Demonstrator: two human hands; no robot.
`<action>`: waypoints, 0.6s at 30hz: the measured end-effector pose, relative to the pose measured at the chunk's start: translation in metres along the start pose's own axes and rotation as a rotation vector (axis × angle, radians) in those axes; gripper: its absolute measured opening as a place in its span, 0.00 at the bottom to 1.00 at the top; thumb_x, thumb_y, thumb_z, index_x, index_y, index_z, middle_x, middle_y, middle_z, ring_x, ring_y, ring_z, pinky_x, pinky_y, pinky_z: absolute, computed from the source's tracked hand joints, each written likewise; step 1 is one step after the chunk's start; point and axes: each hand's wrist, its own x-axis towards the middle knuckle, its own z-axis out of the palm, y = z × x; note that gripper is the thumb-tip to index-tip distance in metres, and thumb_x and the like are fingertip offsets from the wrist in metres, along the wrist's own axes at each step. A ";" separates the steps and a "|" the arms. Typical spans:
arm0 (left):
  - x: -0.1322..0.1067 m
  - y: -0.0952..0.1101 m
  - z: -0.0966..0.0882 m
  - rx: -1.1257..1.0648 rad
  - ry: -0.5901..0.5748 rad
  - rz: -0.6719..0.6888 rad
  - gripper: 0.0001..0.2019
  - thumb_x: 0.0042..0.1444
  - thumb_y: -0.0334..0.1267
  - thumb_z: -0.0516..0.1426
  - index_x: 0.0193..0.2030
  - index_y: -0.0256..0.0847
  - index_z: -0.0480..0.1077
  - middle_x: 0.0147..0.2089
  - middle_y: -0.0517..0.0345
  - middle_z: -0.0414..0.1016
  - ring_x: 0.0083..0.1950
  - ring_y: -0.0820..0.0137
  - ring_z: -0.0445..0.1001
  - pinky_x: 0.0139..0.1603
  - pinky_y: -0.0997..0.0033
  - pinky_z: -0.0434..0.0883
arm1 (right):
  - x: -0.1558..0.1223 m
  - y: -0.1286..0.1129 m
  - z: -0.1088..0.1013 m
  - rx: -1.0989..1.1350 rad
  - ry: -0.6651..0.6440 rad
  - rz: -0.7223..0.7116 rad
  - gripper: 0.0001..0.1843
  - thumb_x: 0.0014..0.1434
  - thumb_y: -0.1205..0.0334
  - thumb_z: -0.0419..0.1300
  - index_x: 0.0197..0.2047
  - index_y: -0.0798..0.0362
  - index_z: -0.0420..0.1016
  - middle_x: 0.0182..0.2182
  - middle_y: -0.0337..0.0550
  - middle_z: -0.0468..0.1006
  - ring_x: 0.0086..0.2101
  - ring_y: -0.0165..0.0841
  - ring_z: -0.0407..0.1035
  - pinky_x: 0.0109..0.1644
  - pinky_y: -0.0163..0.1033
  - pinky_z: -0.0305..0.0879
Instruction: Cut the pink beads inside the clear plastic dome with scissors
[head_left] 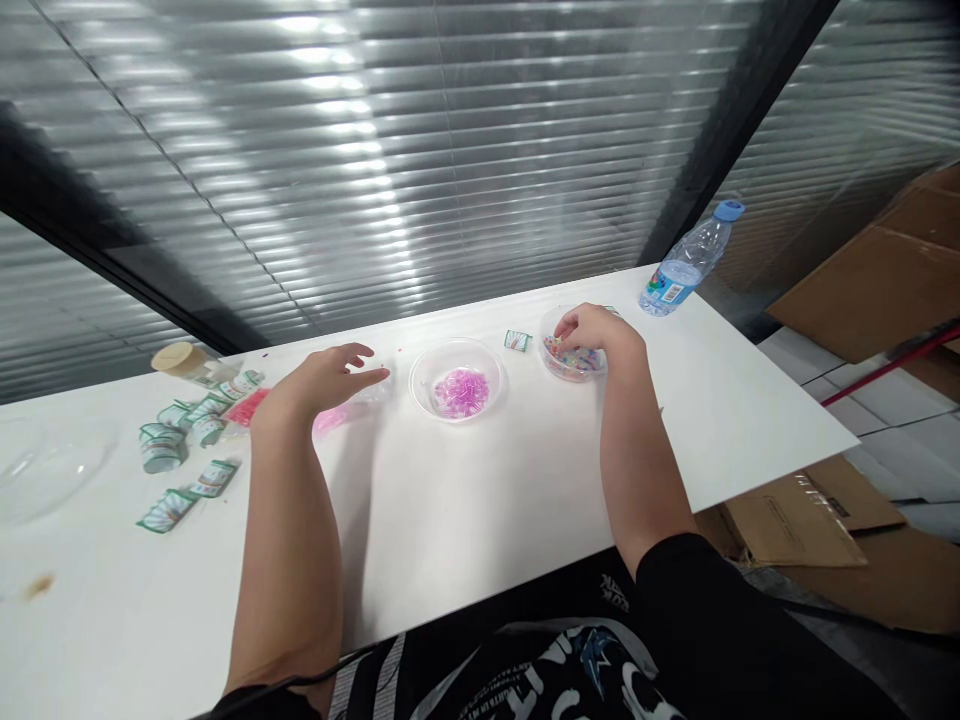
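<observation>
My right hand (pixel 592 328) reaches into a clear round bowl (pixel 574 376) of small multicoloured beads (pixel 581 360). Its fingers are bent together at the beads; whatever they pinch is too small to make out. To the left, my left hand (pixel 322 378) hovers with thumb and fingers apart, holding nothing. Below and beside it lies a clear plastic bag with pink pieces (pixel 330 418). Between my hands stands a second clear bowl (pixel 421 398), holding a heap of thin pink-purple pieces (pixel 462 392).
Several crumpled green-and-white packets (pixel 169 510) lie at the left, near a bag of red pieces (pixel 247 408) and a beige-lidded jar (pixel 180 362). A small packet (pixel 517 340) lies between the bowls. A water bottle (pixel 686 265) stands back right. Cardboard boxes (pixel 795 520) are beyond the table.
</observation>
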 end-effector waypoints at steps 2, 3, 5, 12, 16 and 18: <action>0.001 -0.001 0.001 0.000 -0.007 0.001 0.35 0.50 0.66 0.53 0.61 0.50 0.65 0.61 0.53 0.70 0.55 0.54 0.73 0.50 0.59 0.71 | 0.005 0.004 0.004 0.053 -0.049 -0.063 0.22 0.43 0.68 0.71 0.45 0.53 0.79 0.42 0.40 0.82 0.38 0.31 0.75 0.34 0.28 0.65; 0.002 -0.002 0.001 -0.002 -0.013 0.002 0.35 0.50 0.67 0.53 0.61 0.50 0.65 0.61 0.53 0.70 0.55 0.55 0.73 0.50 0.59 0.71 | 0.007 0.005 0.006 0.065 -0.073 -0.075 0.23 0.42 0.67 0.71 0.45 0.53 0.79 0.42 0.40 0.82 0.37 0.31 0.75 0.34 0.28 0.66; 0.002 -0.003 0.001 -0.004 -0.019 0.004 0.36 0.50 0.67 0.53 0.61 0.50 0.65 0.61 0.53 0.70 0.55 0.55 0.73 0.49 0.60 0.71 | 0.011 0.006 0.011 0.050 -0.086 -0.068 0.22 0.42 0.67 0.71 0.44 0.53 0.79 0.40 0.40 0.82 0.34 0.30 0.75 0.34 0.29 0.65; 0.001 -0.002 0.000 -0.003 -0.035 -0.017 0.34 0.51 0.65 0.53 0.61 0.50 0.64 0.62 0.54 0.69 0.57 0.55 0.72 0.52 0.59 0.70 | 0.011 0.001 0.014 -0.077 -0.015 -0.010 0.12 0.48 0.63 0.68 0.38 0.54 0.82 0.33 0.41 0.82 0.29 0.29 0.72 0.28 0.30 0.61; -0.001 0.000 -0.001 -0.014 -0.049 -0.028 0.34 0.51 0.65 0.53 0.62 0.50 0.64 0.63 0.54 0.69 0.57 0.55 0.72 0.51 0.60 0.71 | 0.006 0.002 0.006 -0.056 -0.009 0.017 0.10 0.51 0.64 0.66 0.38 0.54 0.83 0.33 0.41 0.82 0.29 0.29 0.72 0.28 0.30 0.61; -0.001 0.001 -0.001 -0.018 -0.044 -0.026 0.35 0.51 0.65 0.53 0.62 0.50 0.64 0.63 0.54 0.69 0.57 0.55 0.72 0.50 0.61 0.71 | 0.003 0.002 0.003 -0.056 0.004 0.021 0.10 0.52 0.65 0.66 0.38 0.54 0.83 0.33 0.42 0.82 0.29 0.29 0.72 0.28 0.31 0.61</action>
